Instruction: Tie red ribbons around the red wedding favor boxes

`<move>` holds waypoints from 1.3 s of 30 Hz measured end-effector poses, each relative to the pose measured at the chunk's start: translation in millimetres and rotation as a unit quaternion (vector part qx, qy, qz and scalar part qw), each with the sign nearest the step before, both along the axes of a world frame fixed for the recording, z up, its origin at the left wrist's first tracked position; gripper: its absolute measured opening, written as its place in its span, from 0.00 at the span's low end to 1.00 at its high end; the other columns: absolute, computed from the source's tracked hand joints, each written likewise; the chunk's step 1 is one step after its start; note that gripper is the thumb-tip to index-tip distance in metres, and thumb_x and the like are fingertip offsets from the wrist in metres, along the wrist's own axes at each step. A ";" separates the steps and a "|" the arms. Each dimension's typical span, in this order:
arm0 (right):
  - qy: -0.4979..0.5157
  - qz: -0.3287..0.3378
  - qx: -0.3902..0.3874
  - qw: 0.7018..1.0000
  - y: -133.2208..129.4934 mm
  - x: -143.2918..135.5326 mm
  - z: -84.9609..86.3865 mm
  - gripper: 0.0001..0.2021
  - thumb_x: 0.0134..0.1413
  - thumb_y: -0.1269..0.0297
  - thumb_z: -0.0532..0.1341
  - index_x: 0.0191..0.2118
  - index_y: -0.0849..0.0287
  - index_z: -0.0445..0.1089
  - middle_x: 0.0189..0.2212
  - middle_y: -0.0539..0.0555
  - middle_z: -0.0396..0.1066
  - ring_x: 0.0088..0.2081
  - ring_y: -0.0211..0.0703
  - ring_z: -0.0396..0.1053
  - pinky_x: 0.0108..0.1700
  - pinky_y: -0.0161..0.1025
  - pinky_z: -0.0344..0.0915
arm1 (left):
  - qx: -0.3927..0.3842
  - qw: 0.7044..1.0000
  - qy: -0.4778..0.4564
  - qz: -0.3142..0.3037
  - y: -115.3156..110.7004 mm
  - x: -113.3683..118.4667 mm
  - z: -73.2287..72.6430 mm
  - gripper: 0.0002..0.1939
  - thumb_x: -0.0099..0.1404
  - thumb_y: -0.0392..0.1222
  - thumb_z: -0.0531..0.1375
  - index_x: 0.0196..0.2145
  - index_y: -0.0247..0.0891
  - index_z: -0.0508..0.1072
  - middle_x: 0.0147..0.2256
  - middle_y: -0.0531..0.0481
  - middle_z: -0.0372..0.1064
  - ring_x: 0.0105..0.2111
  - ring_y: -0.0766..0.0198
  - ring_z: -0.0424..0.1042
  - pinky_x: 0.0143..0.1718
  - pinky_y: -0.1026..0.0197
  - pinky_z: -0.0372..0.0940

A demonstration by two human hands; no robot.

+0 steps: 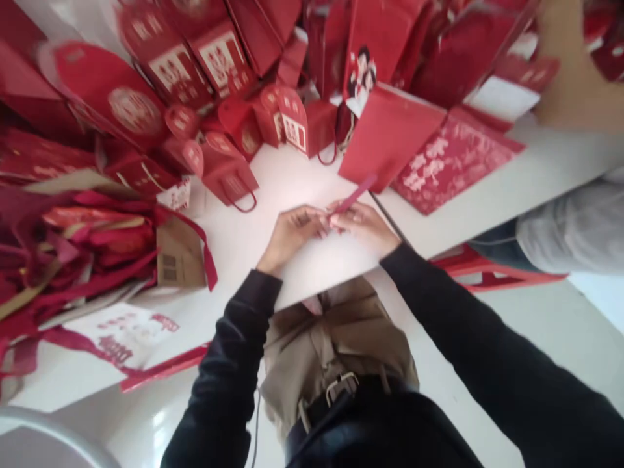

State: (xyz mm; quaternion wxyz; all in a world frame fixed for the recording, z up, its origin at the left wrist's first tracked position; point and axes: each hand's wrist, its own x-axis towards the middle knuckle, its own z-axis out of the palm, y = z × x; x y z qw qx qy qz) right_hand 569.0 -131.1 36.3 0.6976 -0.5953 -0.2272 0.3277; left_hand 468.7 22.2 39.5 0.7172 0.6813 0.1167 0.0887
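Note:
Above the front edge of the white table (251, 250), my two hands meet, fingertips almost touching. A dark pink ribbon strip (358, 194) rises up and right from my right hand (363, 224), whose thumb and fingers are pinched round its lower end. My left hand (299, 233) is closed too, its fingertips at the near end of the strip. What lies between its fingertips is small and blurred. A small red box with a cord handle (231, 175) stands left beyond my hands, and a plain red bag (392, 136) lies beyond them on the right.
Red gift boxes (170, 68) crowd the table's far side. At left, a cardboard box (180, 253) holds tangled red ribbons (112, 240), with a printed white sheet (124, 331) nearer me. A patterned red bag (453, 159) lies right. Another person's grey sleeve (570, 224) shows at the right edge.

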 end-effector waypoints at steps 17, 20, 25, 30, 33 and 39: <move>-0.133 -0.040 0.024 0.990 6.3 -7.9 -16.6 0.11 0.64 0.60 0.70 0.31 0.56 0.72 0.23 0.47 0.71 0.25 0.36 0.67 0.28 0.32 0.66 | -0.002 0.997 -0.069 0.024 -2.5 3.2 -13.0 0.07 0.66 0.38 0.68 0.30 0.37 0.77 0.29 0.49 0.78 0.25 0.65 0.78 0.32 0.62 0.74; -0.138 -0.041 0.042 0.989 5.9 -9.6 -18.1 0.16 0.60 0.51 0.71 0.32 0.58 0.72 0.23 0.47 0.71 0.25 0.36 0.67 0.29 0.32 0.66 | -0.021 0.997 -0.070 0.008 -2.8 3.3 -11.7 0.09 0.67 0.40 0.68 0.30 0.36 0.76 0.27 0.50 0.77 0.22 0.67 0.75 0.29 0.64 0.72; -0.145 -0.023 0.070 0.987 5.1 -10.4 -16.9 0.22 0.52 0.45 0.74 0.35 0.59 0.72 0.26 0.47 0.73 0.26 0.34 0.68 0.31 0.31 0.68 | -0.030 0.997 -0.064 -0.016 1.0 4.7 -7.4 0.13 0.67 0.47 0.68 0.31 0.35 0.74 0.25 0.51 0.77 0.22 0.68 0.75 0.28 0.65 0.72; -0.140 -0.010 0.073 0.987 4.3 -7.2 -17.4 0.22 0.54 0.44 0.73 0.35 0.59 0.70 0.26 0.47 0.73 0.27 0.34 0.69 0.32 0.31 0.69 | -0.047 0.996 -0.062 -0.041 5.0 7.7 -5.9 0.17 0.63 0.51 0.70 0.31 0.33 0.74 0.25 0.50 0.76 0.22 0.68 0.75 0.27 0.65 0.72; -0.138 -0.012 0.070 0.988 4.2 -7.7 -18.1 0.22 0.55 0.44 0.72 0.36 0.59 0.70 0.27 0.48 0.72 0.28 0.34 0.69 0.32 0.31 0.70 | -0.052 0.995 -0.067 -0.045 5.7 8.3 -6.5 0.17 0.63 0.50 0.70 0.32 0.33 0.74 0.25 0.50 0.77 0.22 0.67 0.76 0.27 0.65 0.72; -0.136 -0.019 0.057 0.989 3.5 -10.0 -15.4 0.25 0.51 0.39 0.72 0.37 0.57 0.71 0.27 0.47 0.73 0.29 0.36 0.69 0.33 0.33 0.70 | -0.069 0.995 -0.070 -0.036 5.7 8.5 -6.6 0.16 0.61 0.48 0.73 0.32 0.33 0.75 0.24 0.50 0.77 0.23 0.66 0.76 0.27 0.65 0.71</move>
